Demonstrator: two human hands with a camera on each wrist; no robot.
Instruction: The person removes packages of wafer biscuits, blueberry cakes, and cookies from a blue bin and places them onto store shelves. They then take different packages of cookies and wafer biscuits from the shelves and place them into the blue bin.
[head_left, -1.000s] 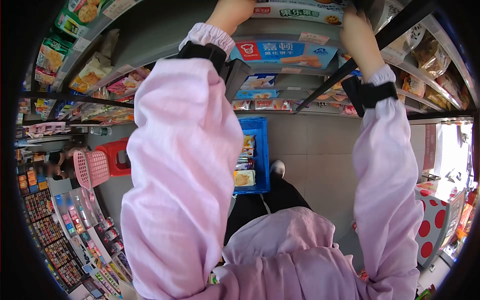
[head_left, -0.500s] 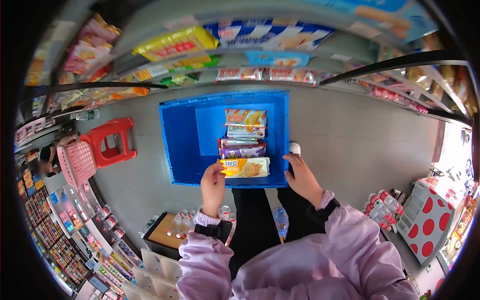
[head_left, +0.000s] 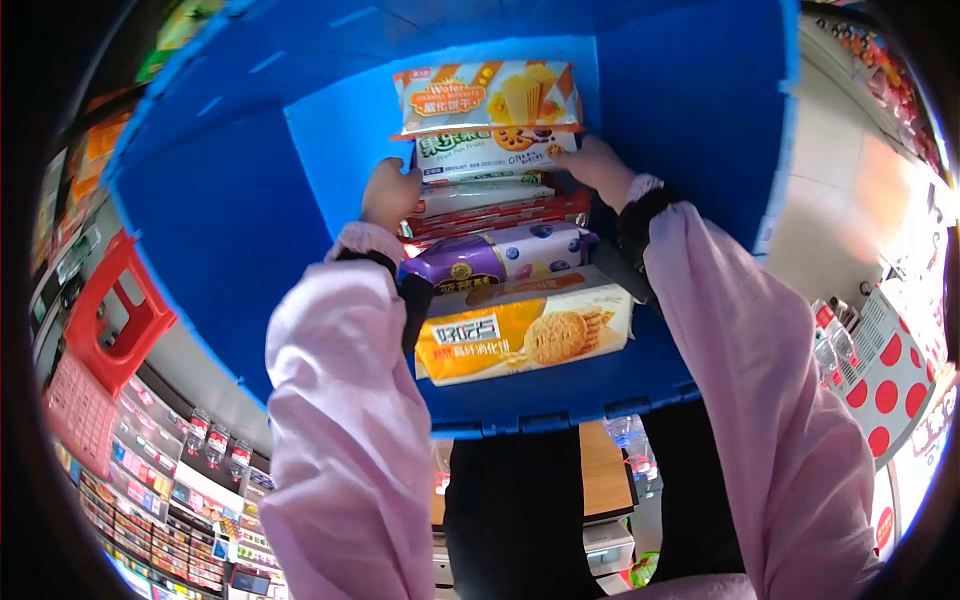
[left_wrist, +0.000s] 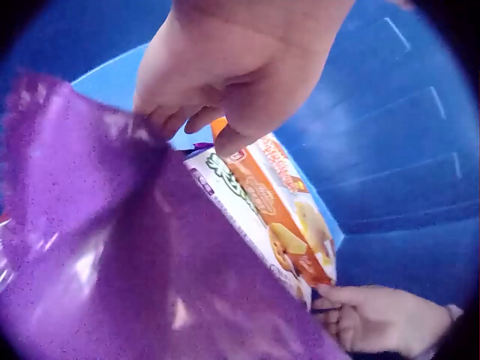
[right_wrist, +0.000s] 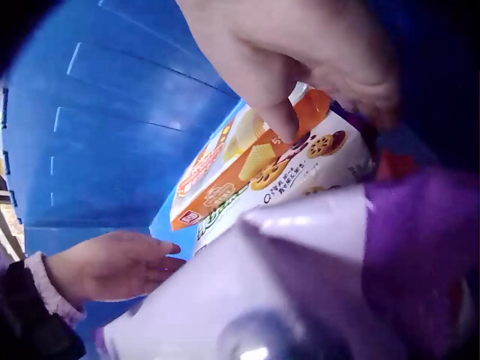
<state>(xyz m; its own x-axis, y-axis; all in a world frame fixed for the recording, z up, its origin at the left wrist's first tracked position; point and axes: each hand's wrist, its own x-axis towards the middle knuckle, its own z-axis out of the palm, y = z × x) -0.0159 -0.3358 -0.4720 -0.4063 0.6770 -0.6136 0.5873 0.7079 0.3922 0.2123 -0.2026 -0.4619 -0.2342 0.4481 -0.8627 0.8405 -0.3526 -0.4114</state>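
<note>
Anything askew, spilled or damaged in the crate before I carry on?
Mildly askew: in the blue crate, the yellow biscuit pack and purple pack slant, right ends higher in the head view, while the orange wafer pack looks straighter. Lens distortion may exaggerate it. No spill or tear shows.

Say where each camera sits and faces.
Head: on the head, facing forward and down into the blue crate; left hand, right hand, sleeves, legs show.
Left wrist: worn there, facing left hand close up; right hand beyond.
Right wrist: worn there, facing right hand close up; left hand beyond.
Both wrist views share the wafer pack.
</note>
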